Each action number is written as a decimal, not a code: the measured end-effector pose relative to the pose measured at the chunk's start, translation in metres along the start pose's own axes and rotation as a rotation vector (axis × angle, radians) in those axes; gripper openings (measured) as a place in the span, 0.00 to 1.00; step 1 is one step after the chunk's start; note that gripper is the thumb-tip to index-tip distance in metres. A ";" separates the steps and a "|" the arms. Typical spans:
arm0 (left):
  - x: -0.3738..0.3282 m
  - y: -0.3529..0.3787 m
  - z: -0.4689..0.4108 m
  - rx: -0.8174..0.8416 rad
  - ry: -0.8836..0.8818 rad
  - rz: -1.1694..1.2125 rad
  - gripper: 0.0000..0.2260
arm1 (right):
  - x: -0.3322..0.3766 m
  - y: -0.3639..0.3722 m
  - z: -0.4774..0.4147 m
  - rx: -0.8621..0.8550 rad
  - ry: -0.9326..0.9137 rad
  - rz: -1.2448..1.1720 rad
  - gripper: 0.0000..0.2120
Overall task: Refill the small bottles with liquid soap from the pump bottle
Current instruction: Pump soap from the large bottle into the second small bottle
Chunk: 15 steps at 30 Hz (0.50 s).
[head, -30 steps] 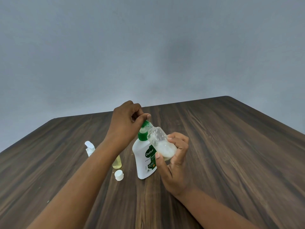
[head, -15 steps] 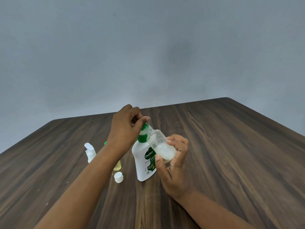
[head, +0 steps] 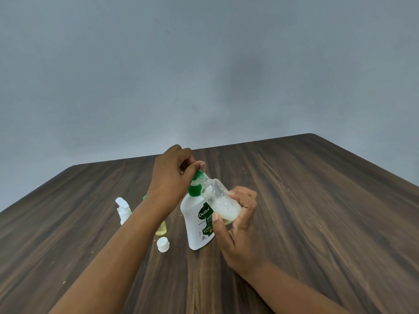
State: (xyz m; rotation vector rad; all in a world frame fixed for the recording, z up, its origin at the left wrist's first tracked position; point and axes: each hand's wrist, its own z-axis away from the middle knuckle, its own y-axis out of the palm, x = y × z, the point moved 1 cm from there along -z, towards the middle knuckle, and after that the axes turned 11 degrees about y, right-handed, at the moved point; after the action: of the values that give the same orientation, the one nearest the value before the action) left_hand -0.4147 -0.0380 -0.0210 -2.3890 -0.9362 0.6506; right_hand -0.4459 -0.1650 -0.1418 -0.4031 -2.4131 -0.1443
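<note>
A white pump bottle [head: 197, 225] with a green collar and a green label stands on the wooden table [head: 317, 211]. My left hand [head: 172, 177] curls over its green pump head with the thumb lying along the top. My right hand [head: 240, 225] grips a small clear bottle [head: 221, 201], tilted with its open neck up against the pump spout. Whitish soap fills the lower part of that small bottle.
Left of the pump bottle lies a loose white cap [head: 163, 244]. Behind my left forearm stands a small bottle of yellow liquid [head: 161, 230], mostly hidden. Further left is a small white spray bottle [head: 123, 210]. A grey wall rises behind the table's far edge.
Both hands keep their hold on the pump head and the small bottle. The whole scene sits slightly lower in view from camera motion.
</note>
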 end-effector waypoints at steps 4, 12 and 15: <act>-0.001 -0.006 -0.008 0.065 0.040 -0.013 0.15 | 0.001 0.001 0.000 0.008 0.003 0.006 0.17; 0.001 -0.001 -0.003 0.052 0.007 0.012 0.13 | -0.002 0.000 0.001 0.007 0.001 0.002 0.17; 0.001 0.001 0.003 0.021 -0.002 0.023 0.12 | -0.002 0.000 0.002 0.011 0.007 -0.015 0.18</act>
State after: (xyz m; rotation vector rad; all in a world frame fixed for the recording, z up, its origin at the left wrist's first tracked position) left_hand -0.4152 -0.0369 -0.0242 -2.3846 -0.8999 0.6687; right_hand -0.4458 -0.1653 -0.1443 -0.3789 -2.4097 -0.1383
